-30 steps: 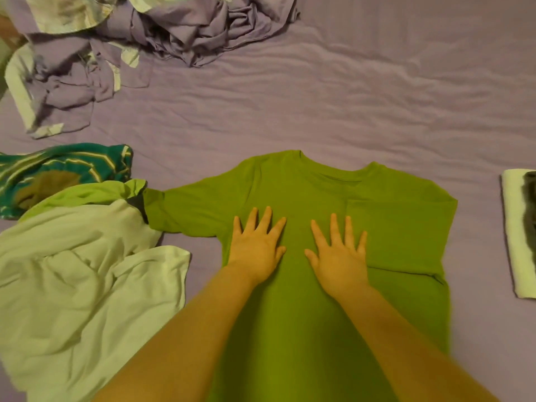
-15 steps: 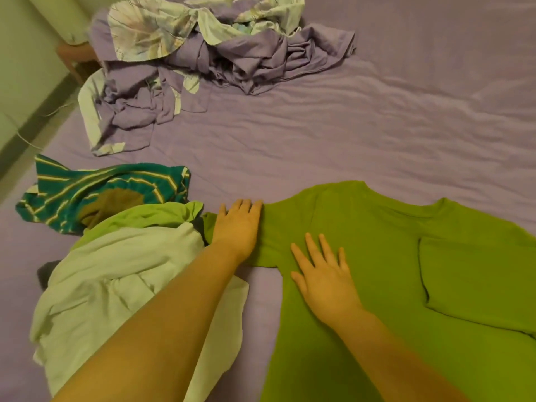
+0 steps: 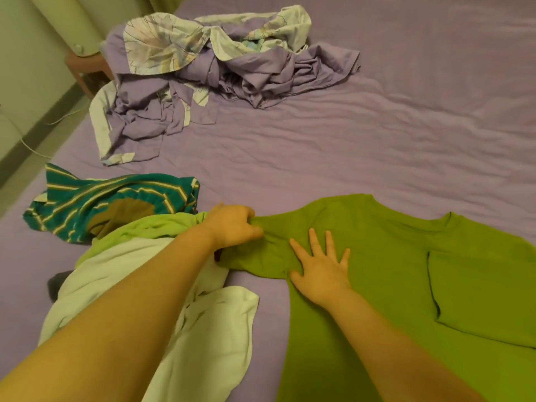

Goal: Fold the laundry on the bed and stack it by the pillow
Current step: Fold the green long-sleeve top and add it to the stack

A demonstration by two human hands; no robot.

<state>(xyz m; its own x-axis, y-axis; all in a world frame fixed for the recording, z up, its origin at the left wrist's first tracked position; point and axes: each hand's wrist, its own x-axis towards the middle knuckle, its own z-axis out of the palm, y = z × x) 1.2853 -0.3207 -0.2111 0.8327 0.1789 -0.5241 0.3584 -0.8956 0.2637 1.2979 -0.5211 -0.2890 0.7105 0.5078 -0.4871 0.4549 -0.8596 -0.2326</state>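
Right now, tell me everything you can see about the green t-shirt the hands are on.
The green t-shirt is plain olive-green, soft knit by the look, spread flat on the purple bed sheet, neckline toward the far side. One sleeve is already folded in over the body at the right. The left hand grips the other sleeve's end; the right hand presses flat, fingers spread, near that shoulder. Its lower part runs out of view.

We lose the green T-shirt (image 3: pixel 391 256) past the right and bottom edges, its right sleeve folded over. The left hand (image 3: pixel 232 226) curls over the left sleeve's end, hiding its fingers' tips. Our forearm covers much of the pale garment (image 3: pixel 208 343).
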